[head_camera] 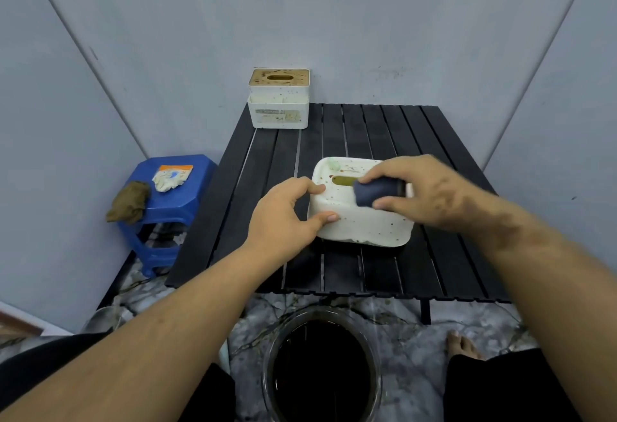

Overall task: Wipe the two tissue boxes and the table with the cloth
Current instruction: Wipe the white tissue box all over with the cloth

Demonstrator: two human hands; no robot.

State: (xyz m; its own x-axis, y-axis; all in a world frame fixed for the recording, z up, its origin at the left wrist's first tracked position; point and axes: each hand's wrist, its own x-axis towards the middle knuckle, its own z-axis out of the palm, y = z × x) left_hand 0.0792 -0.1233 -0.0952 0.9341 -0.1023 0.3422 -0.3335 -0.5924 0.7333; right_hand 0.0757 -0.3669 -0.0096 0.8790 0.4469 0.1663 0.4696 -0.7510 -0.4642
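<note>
Fingers of the right hand (424, 191) curl round a balled dark blue cloth (375, 190), thumb on the near side and the rest over the top, pressing it onto the lid of the nearer tissue box (359, 221). Fingers of the left hand (283, 218) are bent against that box's left end, thumb low on the side wall and a fingertip up on the lid edge, so this hand steadies the box while the other wipes.

This white speckled box lies in the middle of the black slatted worktop (434, 254), its long axis running left to right, slightly skewed, and its slot (344, 181) sits just left of the cloth. Brown specks dot the lid and the near wall. I judge that the next stroke should run along that long axis, leftward from the cloth toward the left hand, since most of the unwiped lid lies that way.

At the far left corner of the worktop stands the second tissue box (278, 99), well apart from both hands, its brown-topped lid also spattered; the left hand is the nearer one to it.
</note>
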